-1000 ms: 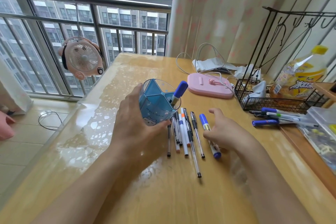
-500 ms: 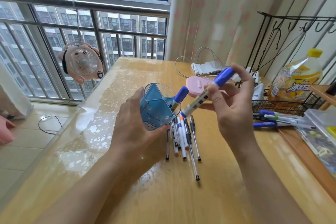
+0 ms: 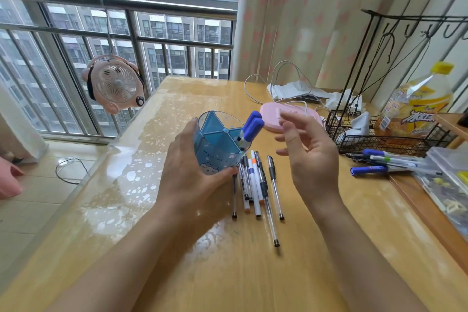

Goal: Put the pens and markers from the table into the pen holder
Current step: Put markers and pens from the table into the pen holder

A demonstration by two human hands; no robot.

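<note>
Head view shows my left hand (image 3: 187, 175) wrapped around the light, tippy pen holder (image 3: 219, 143) with two blue-capped markers (image 3: 249, 130) inside, my right hand (image 3: 307, 157) open and empty, so I'd pinch the slim, stiff, rollable pens (image 3: 255, 185) mid-barrel, just near-right of it.

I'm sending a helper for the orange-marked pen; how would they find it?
On the wooden table, look at the row of pens just right of the blue pen holder. Among those, the orange-marked pen is white, the only one with orange tips.
</note>
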